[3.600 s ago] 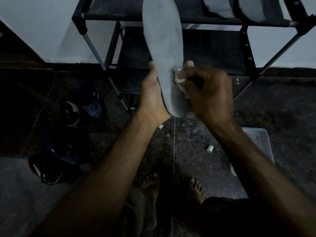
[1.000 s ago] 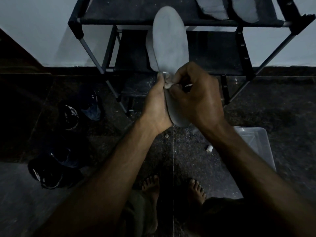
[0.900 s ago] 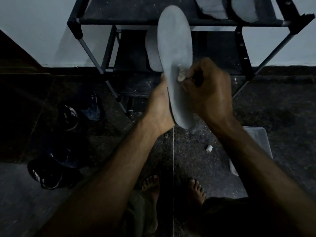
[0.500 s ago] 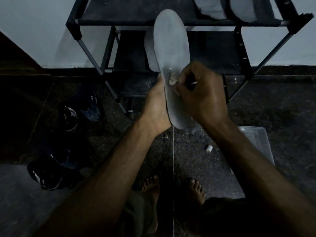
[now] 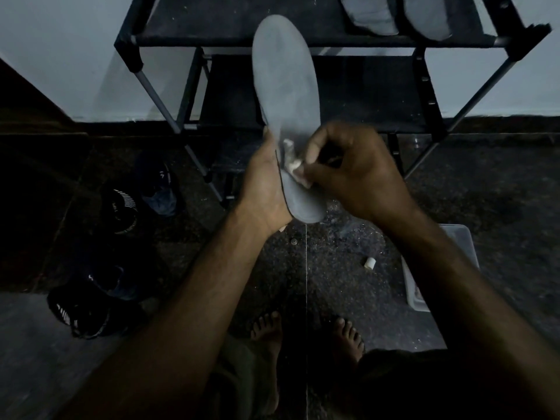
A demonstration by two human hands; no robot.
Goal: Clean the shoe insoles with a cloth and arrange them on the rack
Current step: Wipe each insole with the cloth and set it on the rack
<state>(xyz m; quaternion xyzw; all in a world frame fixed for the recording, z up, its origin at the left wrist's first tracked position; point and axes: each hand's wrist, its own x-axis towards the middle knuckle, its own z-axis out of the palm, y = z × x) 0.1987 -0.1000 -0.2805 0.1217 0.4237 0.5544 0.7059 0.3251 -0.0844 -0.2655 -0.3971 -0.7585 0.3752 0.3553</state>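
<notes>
A grey insole point(image 5: 285, 86) stands upright in front of the black shoe rack point(image 5: 218, 19), toe end up. My left hand point(image 5: 265, 186) grips its lower left edge near the heel. My right hand point(image 5: 351, 174) pinches a small white cloth point(image 5: 295, 166) and presses it against the insole's lower face. Two more grey insoles point(image 5: 368, 16) point(image 5: 427, 16) lie side by side on the rack's top shelf at the right.
Dark shoes point(image 5: 85, 310) point(image 5: 124, 207) sit on the dark floor at the left. A clear plastic tub point(image 5: 454, 241) stands at the right, partly behind my right forearm. A small white piece point(image 5: 369, 263) lies on the floor. My bare feet point(image 5: 269, 331) are below.
My right hand has rubbed the cloth up and down the insole's lower half, now lower near the heel. The insole has tilted slightly in my left hand.
</notes>
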